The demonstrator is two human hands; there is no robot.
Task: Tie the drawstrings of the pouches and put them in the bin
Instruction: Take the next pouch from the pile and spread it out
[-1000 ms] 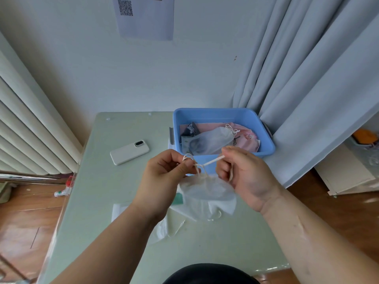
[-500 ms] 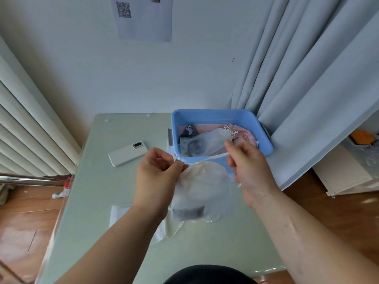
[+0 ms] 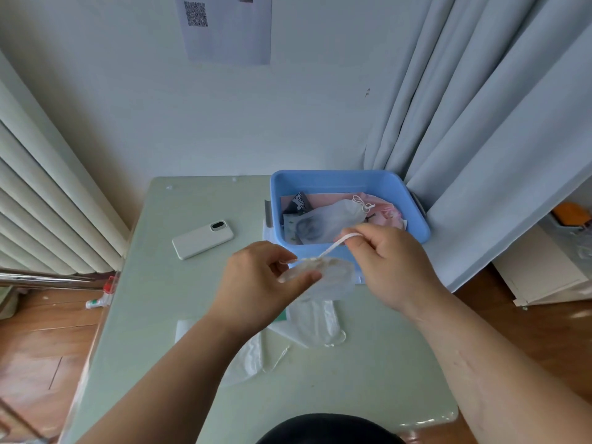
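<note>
A sheer white pouch [image 3: 333,278] hangs in the air just in front of the blue bin [image 3: 416,222]. My left hand [image 3: 256,283] pinches the pouch's gathered mouth. My right hand [image 3: 389,264] pinches the white drawstring [image 3: 333,246] and holds it taut up and to the right. Inside the bin lie a tied white pouch [image 3: 330,221], a pink pouch [image 3: 387,209] and a dark patterned one [image 3: 296,201]. More white pouches [image 3: 315,325] lie flat on the table below my hands.
A white phone [image 3: 202,239] lies on the pale green table [image 3: 160,299] to the left. Grey curtains [image 3: 480,139] hang right behind the bin. A radiator [image 3: 48,203] stands on the left, and the table's near edge is close to my body.
Both hands have lifted the pouch toward the bin. My right hand has pulled the drawstring out farther to the right, and the pouch mouth is drawn tighter.
</note>
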